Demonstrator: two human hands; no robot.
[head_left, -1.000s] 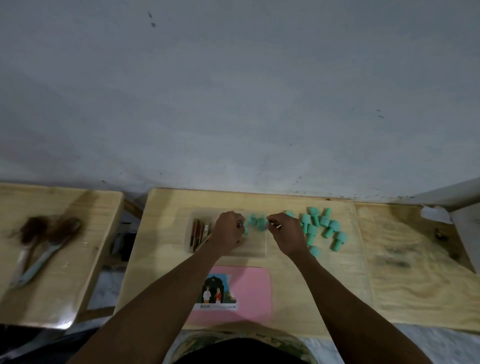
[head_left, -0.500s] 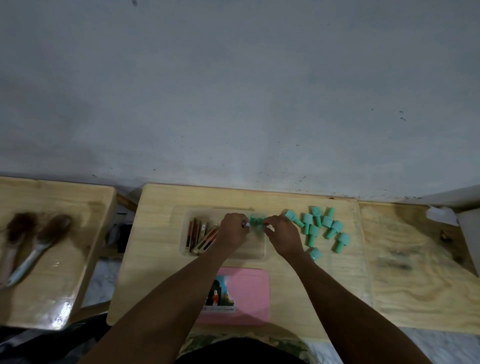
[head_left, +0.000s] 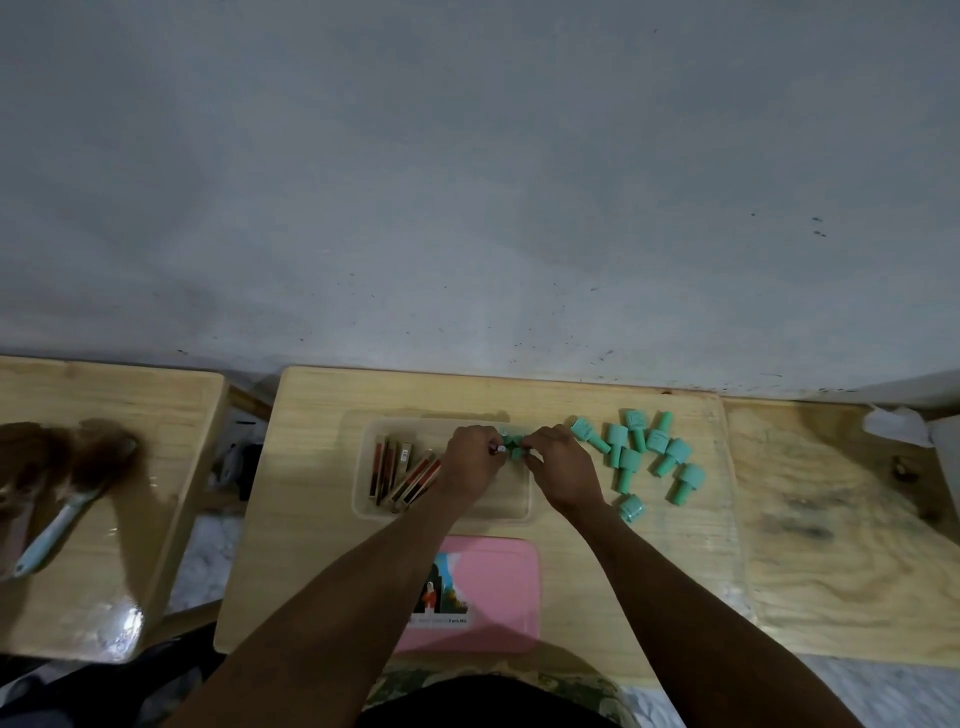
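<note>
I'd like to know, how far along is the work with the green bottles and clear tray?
Done: red-brown sticks lie left in the clear tray. In hand: left hand and right hand grip held green bottles over it. Left: most, the loose green bottles beside it on the table.

Both hands over clear tray (head_left: 363, 499): left hand (head_left: 470, 462) and right hand (head_left: 563, 467) pinch green bottles (head_left: 511, 449) between them. Lipstick tubes (head_left: 400, 467) in tray's left half, loose green bottles (head_left: 644, 452) just right of tray, pink case (head_left: 498, 597) nearer the person
</note>
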